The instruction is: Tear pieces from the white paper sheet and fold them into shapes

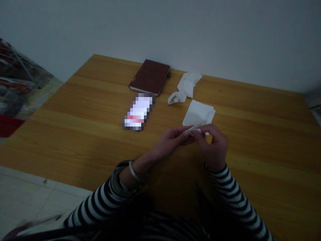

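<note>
Between my two hands is a small piece of white folded paper point(194, 128), held above the table. My left hand point(173, 139) pinches it from the left, with the fingers beneath it and the thumb on top. From the right, my right hand point(213, 144) grips the same paper between thumb and forefinger. The paper's exact fold is partly hidden by my fingers. Just beyond my hands lie flat, lined paper sheets point(198, 113). Farther back, crumpled and folded white paper pieces point(187, 83) rest on the wood.
A brown-covered notebook point(151, 75) lies near the wall at the back. In front of it sits a phone point(139, 110) with a lit, blurred screen. The wooden table point(75, 124) meets a pale wall point(160, 30). Cluttered items and a red object point(10, 125) show past the left edge.
</note>
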The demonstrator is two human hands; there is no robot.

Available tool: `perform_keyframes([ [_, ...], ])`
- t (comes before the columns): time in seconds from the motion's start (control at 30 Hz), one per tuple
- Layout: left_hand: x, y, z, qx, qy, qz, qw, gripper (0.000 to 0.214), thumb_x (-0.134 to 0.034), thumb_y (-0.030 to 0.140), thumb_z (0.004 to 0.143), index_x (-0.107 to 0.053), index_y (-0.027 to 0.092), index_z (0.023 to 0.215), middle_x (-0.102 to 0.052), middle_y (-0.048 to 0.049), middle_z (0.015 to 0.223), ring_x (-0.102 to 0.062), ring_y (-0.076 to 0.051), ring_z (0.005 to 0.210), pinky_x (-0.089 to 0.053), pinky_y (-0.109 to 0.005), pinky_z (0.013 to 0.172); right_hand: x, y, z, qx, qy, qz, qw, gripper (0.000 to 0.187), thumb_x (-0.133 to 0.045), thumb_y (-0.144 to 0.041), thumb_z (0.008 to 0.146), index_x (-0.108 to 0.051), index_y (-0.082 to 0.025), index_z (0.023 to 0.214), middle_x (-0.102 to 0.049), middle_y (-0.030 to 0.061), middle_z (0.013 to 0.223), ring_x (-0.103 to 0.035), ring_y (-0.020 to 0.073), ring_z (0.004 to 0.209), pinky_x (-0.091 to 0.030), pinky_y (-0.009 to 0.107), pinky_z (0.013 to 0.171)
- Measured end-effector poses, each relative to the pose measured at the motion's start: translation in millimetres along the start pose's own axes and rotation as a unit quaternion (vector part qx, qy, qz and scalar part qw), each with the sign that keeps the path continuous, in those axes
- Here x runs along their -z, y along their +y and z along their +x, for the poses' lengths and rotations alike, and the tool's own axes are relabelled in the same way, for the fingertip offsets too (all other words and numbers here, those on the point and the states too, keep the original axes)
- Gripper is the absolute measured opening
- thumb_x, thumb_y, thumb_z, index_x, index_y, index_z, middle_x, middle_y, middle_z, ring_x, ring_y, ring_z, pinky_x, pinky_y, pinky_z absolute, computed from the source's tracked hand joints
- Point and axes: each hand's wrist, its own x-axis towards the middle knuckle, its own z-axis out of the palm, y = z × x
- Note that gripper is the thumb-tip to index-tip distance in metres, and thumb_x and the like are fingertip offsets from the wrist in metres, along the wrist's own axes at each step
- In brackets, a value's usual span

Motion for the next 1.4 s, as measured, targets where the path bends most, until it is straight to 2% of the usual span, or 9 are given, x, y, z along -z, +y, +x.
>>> perform_keyframes([
  [0.13,0.2,-2.6,1.0,0.001,0.002,-0.024,1.0,0.035,-0.066,0.037,0.088,-0.072,0.013,0.113,-0.073,-0.0145,0.113,-0.068,-0.025,0.108,-0.044,-0.042,0.106,-3.6,-2.0,-1.9,-0.01,0.01,-0.007,1.0,0.013,-0.069,-0.023,0.083,-0.062,-0.02,0.072,-0.064,-0.0001,0.071,-0.057,0.0162,0.068,-0.045,0.033,0.068],
  [0.37,-1.3,-2.1,1.7,-0.006,-0.004,-0.029,1.0,0.038,-0.064,0.038,0.089,-0.07,0.012,0.116,-0.072,-0.0173,0.114,-0.065,-0.027,0.113,-0.045,-0.043,0.105,-3.8,-3.1,-2.1,-0.014,0.04,-0.023,0.999,0.015,-0.072,-0.025,0.081,-0.062,-0.02,0.071,-0.064,-0.0011,0.069,-0.058,0.0163,0.067,-0.046,0.032,0.066],
  [0.67,-9.1,-4.8,-0.3,-0.027,0.045,-0.035,0.998,0.036,-0.069,0.04,0.085,-0.073,0.015,0.111,-0.073,-0.0139,0.112,-0.069,-0.026,0.106,-0.051,-0.041,0.098,-6.6,-6.4,-4.5,-0.017,0.079,-0.031,0.996,0.015,-0.072,-0.028,0.081,-0.062,-0.022,0.072,-0.063,-0.0003,0.07,-0.058,0.0168,0.066,-0.048,0.034,0.066],
  [0.87,-8.7,-4.9,1.0,-0.04,0.064,0.003,0.997,0.031,-0.067,0.037,0.087,-0.074,0.013,0.105,-0.075,-0.0113,0.108,-0.071,-0.023,0.099,-0.053,-0.038,0.097,-1.6,-4.1,1.1,-0.007,0.057,-0.024,0.998,0.011,-0.072,-0.025,0.08,-0.064,-0.021,0.074,-0.062,0.0,0.071,-0.057,0.0166,0.068,-0.047,0.033,0.066],
  [1.03,-7.3,-4.7,0.2,-0.049,0.092,0.05,0.993,0.034,-0.066,0.039,0.087,-0.073,0.014,0.109,-0.075,-0.0094,0.104,-0.071,-0.02,0.094,-0.055,-0.036,0.094,0.3,2.2,5.4,-0.009,0.057,0.002,0.998,0.008,-0.074,-0.022,0.077,-0.067,-0.02,0.074,-0.056,0.0009,0.079,-0.056,0.0168,0.076,-0.048,0.032,0.068],
  [1.3,-8.5,-2.9,-1.5,-0.051,0.085,0.076,0.992,0.031,-0.063,0.037,0.089,-0.073,0.016,0.109,-0.074,-0.0083,0.104,-0.071,-0.018,0.093,-0.054,-0.035,0.095,-1.8,2.5,2.2,-0.045,0.062,0.024,0.997,0.012,-0.074,-0.024,0.077,-0.064,-0.019,0.072,-0.055,-0.0009,0.073,-0.054,0.0153,0.07,-0.046,0.032,0.066],
  [1.4,-8.7,-1.8,-2.3,-0.056,0.077,0.086,0.992,0.029,-0.061,0.035,0.09,-0.073,0.016,0.109,-0.074,-0.0082,0.105,-0.071,-0.018,0.092,-0.055,-0.035,0.095,-4.5,4.2,0.5,-0.073,0.072,0.048,0.994,0.014,-0.075,-0.024,0.076,-0.062,-0.02,0.077,-0.054,-0.0024,0.072,-0.052,0.0137,0.067,-0.046,0.03,0.064],
])
